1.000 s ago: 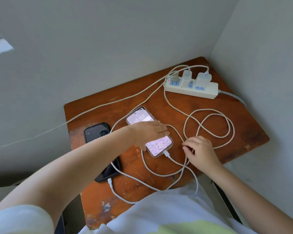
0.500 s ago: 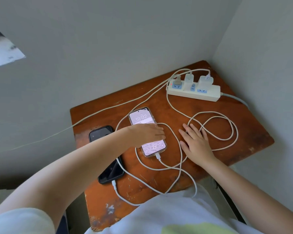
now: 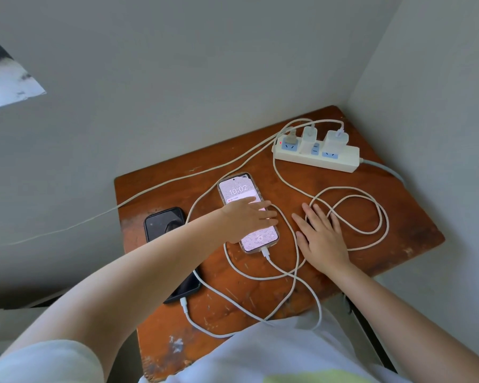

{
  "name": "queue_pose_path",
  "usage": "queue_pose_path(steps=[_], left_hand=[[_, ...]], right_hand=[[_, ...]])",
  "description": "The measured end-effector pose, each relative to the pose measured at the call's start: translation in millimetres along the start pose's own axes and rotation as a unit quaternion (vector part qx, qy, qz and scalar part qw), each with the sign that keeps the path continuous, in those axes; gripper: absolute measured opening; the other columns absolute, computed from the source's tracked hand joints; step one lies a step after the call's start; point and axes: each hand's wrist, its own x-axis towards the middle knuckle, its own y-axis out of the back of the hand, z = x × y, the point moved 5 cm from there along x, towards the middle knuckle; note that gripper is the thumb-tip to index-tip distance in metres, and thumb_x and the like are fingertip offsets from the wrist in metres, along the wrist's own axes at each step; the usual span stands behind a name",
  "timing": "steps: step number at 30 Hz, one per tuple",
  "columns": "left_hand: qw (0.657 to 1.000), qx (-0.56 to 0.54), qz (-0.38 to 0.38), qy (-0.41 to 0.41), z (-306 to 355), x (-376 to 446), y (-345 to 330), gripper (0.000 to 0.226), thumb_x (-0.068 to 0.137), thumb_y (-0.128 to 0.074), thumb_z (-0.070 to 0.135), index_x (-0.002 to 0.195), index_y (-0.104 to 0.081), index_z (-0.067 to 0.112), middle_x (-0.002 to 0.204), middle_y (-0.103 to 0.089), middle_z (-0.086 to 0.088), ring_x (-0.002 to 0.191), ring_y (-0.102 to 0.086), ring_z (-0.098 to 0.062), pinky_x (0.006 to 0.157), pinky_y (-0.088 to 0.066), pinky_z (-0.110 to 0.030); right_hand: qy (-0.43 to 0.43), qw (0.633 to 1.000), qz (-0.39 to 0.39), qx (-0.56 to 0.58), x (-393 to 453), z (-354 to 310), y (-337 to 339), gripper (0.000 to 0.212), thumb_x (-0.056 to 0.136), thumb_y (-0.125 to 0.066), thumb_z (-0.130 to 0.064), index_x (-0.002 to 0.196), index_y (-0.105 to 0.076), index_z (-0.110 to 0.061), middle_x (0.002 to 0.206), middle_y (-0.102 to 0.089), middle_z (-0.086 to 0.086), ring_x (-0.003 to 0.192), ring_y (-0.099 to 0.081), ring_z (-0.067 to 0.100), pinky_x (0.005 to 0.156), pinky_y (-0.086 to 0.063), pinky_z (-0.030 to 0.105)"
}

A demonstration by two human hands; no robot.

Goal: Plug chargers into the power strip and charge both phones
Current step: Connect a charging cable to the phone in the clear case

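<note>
A white power strip (image 3: pixel 340 161) lies at the table's far right corner with two white chargers (image 3: pixel 335 141) and a grey plug in it. A lit phone (image 3: pixel 239 189) showing 10:02 lies mid-table with a white cable in its near end. My left hand (image 3: pixel 246 215) rests flat across its screen, fingers apart. A black phone (image 3: pixel 163 223), screen dark, lies to the left, partly hidden by my left arm, with a cable at its near end. My right hand (image 3: pixel 320 236) lies flat on the table over looped cable (image 3: pixel 371 205), holding nothing.
The worn wooden table (image 3: pixel 412 230) sits in a wall corner; walls close it in behind and to the right. A long white cord (image 3: pixel 150 190) runs off the left edge. White cloth (image 3: pixel 274 352) covers the near edge.
The lit phone has been slid further from me and straightened under my left hand. My right hand let go of the cable and now lies flat on the table.
</note>
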Motion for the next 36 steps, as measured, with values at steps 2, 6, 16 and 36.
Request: queue_pose_path(steps=[2, 6, 16, 36], left_hand=[[0.999, -0.019, -0.002, 0.027, 2, -4, -6, 0.081, 0.088, -0.056, 0.009, 0.146, 0.000, 0.020, 0.157, 0.004, -0.003, 0.143, 0.011, -0.022, 0.117, -0.001, -0.042], [0.964, -0.211, 0.105, 0.124, 0, -25, -13, 0.081, 0.087, -0.052, 0.004, 0.146, 0.001, 0.019, 0.157, 0.006, -0.001, 0.143, 0.014, -0.019, 0.117, 0.004, -0.039], [0.817, -0.385, 0.172, 0.394, 16, -46, -69, 0.098, 0.082, -0.044, 0.062, 0.144, 0.007, 0.007, 0.156, 0.009, -0.010, 0.143, 0.012, -0.024, 0.116, 0.006, -0.039], [0.878, -0.290, 0.114, 0.364, 20, -46, -77, 0.103, 0.077, -0.035, 0.075, 0.145, 0.008, 0.009, 0.156, 0.011, -0.010, 0.142, 0.015, -0.024, 0.115, 0.010, -0.043]], right_hand=[[-0.001, 1.000, 0.005, 0.003, -2, 0, 0, 0.061, 0.084, -0.016, -0.040, 0.127, -0.053, -0.016, 0.141, -0.045, 0.014, 0.133, -0.036, 0.034, 0.107, -0.023, 0.055], [-0.002, 1.000, 0.000, 0.000, -3, -1, 1, 0.058, 0.084, -0.020, -0.037, 0.123, -0.057, -0.015, 0.137, -0.050, 0.016, 0.129, -0.041, 0.036, 0.104, -0.027, 0.058], [-0.003, 1.000, 0.003, 0.003, 0, -1, 1, 0.056, 0.086, -0.020, -0.037, 0.125, -0.055, -0.015, 0.138, -0.048, 0.015, 0.131, -0.039, 0.036, 0.106, -0.026, 0.058], [0.002, 1.000, 0.011, 0.014, 0, -2, 1, 0.054, 0.085, -0.024, -0.034, 0.119, -0.059, -0.011, 0.132, -0.054, 0.018, 0.126, -0.044, 0.039, 0.102, -0.029, 0.060]])
